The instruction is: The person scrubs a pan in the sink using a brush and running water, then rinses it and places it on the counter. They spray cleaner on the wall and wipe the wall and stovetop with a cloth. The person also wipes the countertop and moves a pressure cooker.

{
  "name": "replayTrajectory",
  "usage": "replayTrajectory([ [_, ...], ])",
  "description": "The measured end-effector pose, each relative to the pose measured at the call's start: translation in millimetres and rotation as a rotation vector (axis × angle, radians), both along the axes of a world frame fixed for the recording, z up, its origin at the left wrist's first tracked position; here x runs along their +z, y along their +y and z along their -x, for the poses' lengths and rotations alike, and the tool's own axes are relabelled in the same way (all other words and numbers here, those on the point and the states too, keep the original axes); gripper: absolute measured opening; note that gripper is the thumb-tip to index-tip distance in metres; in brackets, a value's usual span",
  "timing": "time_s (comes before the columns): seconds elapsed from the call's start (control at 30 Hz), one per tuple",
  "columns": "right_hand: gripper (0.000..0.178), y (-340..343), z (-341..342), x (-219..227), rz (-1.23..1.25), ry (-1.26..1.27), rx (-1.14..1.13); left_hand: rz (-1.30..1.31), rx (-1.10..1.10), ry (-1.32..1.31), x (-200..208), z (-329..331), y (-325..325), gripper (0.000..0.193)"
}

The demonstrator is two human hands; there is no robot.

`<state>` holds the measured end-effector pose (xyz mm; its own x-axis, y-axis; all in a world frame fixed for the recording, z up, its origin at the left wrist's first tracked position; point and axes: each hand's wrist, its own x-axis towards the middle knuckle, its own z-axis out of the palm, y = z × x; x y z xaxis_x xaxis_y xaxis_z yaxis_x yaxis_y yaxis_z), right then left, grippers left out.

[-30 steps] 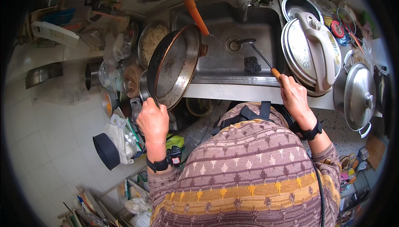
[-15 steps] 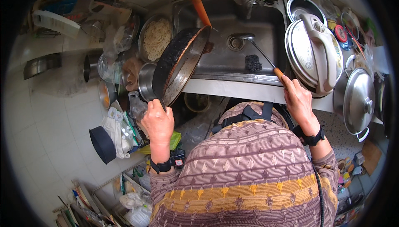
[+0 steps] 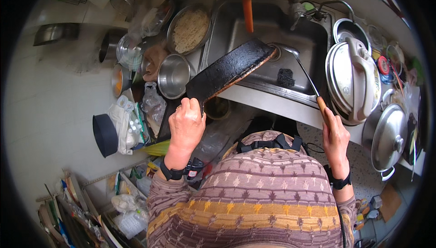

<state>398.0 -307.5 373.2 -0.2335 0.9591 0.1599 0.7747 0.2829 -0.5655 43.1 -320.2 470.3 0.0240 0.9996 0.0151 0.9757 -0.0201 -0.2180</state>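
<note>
My left hand [image 3: 187, 123] is closed round the handle of a blackened frying pan [image 3: 231, 68]. The pan is tipped steeply over the sink's front left edge, so its dark, crusted underside shows and its inside is hidden. In my right hand [image 3: 335, 137] is the wooden handle of a long-stemmed ladle [image 3: 311, 80]. The ladle's head reaches down to the drain of the steel sink [image 3: 254, 25], and part of it is hard to make out. A dark scouring pad [image 3: 285, 77] lies on the sink bottom beside the ladle's stem.
An orange hose end [image 3: 247, 12] hangs from the tap over the sink. A bowl of noodles [image 3: 190, 31] and a steel bowl [image 3: 174, 76] stand to the left. On the right are a large pale appliance lid [image 3: 352, 81] and a lidded steel pot [image 3: 389, 137].
The pan has turned from steeply upright, inside partly showing, to tipped over with its underside up, and swung right over the sink. The whole view has shifted; the ladle stays over the drain.
</note>
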Motion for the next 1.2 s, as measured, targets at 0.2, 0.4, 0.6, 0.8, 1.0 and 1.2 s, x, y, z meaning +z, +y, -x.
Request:
replayTrajectory([
  [0.2, 0.045, -41.7, 1.1, 22.8, -0.012, -0.001, -0.128, -0.052, -0.227, -0.017, -4.7, 15.7, 0.3, 0.025],
  [0.4, 0.043, -59.2, 7.1, 51.9, 0.005, 0.111, -0.114, -0.113, -0.356, 0.121, -10.7, 21.5, -7.1, 0.011],
  [0.6, 0.047, -1.7, 38.1, 104.2, -0.208, 0.091, 0.226, -0.172, -0.392, 0.196, -19.5, 22.0, -15.7, 0.012],
  [0.8, 0.054, 51.6, 92.0, 111.4, -0.457, -0.163, 0.430, -0.107, -0.480, -0.103, -22.0, 20.0, -9.7, 0.013],
  [1.0, 0.048, 33.6, 94.8, 104.3, -0.435, 0.174, 0.318, -0.065, -0.573, 0.213, -27.6, 16.5, -3.8, 0.012],
  [1.2, 0.032, -28.8, 19.4, 76.9, -0.171, 0.713, -0.090, 0.028, -0.569, 0.122, -32.5, 27.4, 15.5, 0.018],
])
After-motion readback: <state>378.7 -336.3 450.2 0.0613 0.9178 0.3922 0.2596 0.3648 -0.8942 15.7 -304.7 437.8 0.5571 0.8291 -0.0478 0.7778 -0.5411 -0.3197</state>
